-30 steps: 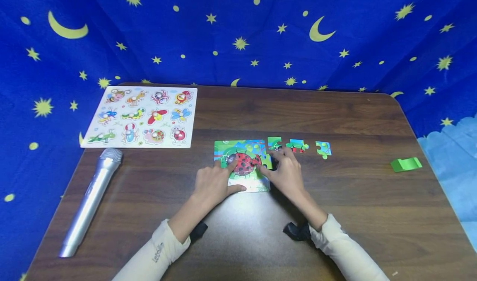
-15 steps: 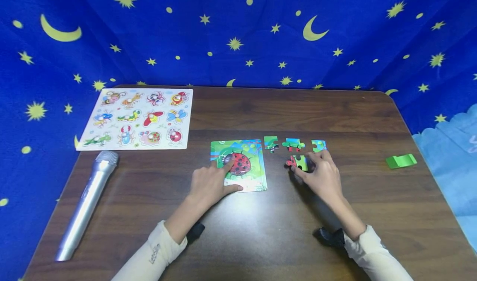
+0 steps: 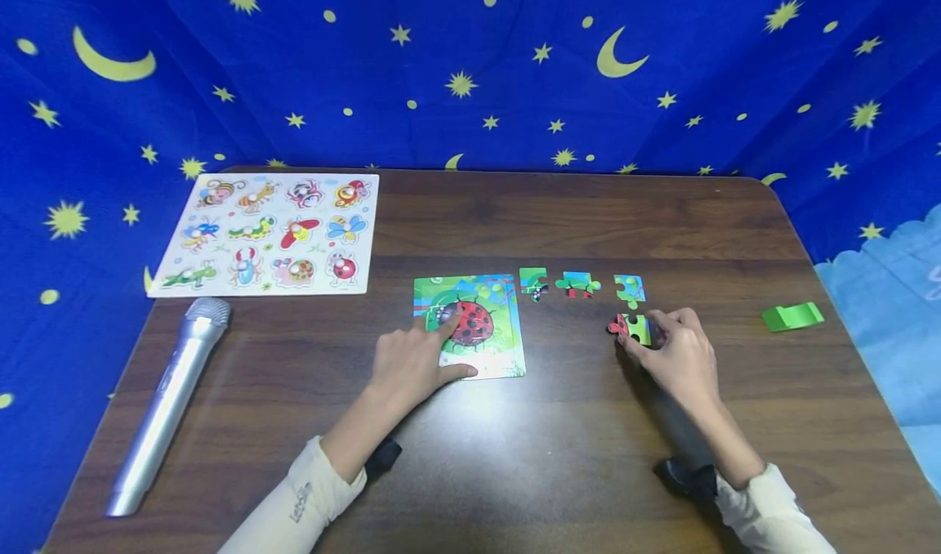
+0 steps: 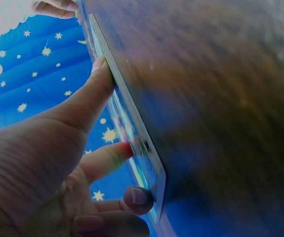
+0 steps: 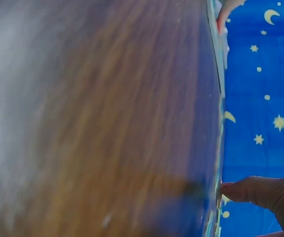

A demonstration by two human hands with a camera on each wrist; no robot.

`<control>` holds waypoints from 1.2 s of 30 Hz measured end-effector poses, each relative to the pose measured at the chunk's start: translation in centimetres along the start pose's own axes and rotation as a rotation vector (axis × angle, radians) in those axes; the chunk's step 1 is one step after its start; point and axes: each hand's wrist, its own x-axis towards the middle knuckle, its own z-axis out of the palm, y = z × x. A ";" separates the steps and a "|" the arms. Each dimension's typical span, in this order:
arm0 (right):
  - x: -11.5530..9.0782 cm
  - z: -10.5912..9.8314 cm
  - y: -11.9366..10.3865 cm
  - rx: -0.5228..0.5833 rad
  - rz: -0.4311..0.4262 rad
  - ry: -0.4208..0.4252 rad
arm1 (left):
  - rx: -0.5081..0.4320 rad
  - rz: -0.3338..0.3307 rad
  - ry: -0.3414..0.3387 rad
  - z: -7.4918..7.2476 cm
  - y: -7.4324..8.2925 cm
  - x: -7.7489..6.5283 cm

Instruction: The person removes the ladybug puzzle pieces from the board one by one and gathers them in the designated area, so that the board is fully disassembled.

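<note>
A ladybug puzzle board lies flat on the table in the head view. My left hand rests on its left and front part, with thumb and index finger pressing the surface. In the left wrist view, the thumb touches the board near its edge. To the right of the board, my right hand pinches a red and green puzzle piece between thumb and fingers, at or just over the tabletop. Three loose puzzle pieces lie in a row behind: a left one, a middle one and a right one.
A white insect peg puzzle lies at the back left. In front of it is a silver microphone. A small green block sits near the right edge of the wooden table. A blue star-patterned cloth hangs behind.
My right hand has lifted the red and green piece off the board's right side and carried it rightward, below the right loose piece. The left hand stays on the board.
</note>
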 end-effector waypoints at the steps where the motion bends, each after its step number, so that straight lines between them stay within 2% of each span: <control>1: 0.0 0.0 0.2 -0.002 0.003 -0.002 | 0.000 -0.001 -0.001 0.0 0.0 0.0; 10: 0.4 0.0 0.9 0.004 0.029 -0.054 | -0.002 -0.011 0.009 0.0 0.0 -0.1; 18: 0.2 0.0 0.3 0.041 -0.001 -0.006 | 0.001 -0.008 0.018 0.1 0.1 -0.1; 23: 0.2 0.3 -1.8 0.075 -0.086 -0.006 | 0.030 0.006 0.036 0.1 -0.1 0.0; 27: 0.2 0.8 -4.1 0.089 -0.175 -0.023 | 0.010 0.015 0.034 0.0 -0.5 -0.2; 30: 0.1 1.5 -5.8 0.104 -0.226 -0.046 | -0.017 0.003 0.032 -0.1 -1.0 -0.7; 36: 0.5 3.2 -9.1 0.135 -0.304 -0.127 | 0.009 -0.037 0.060 -0.1 -2.0 -1.5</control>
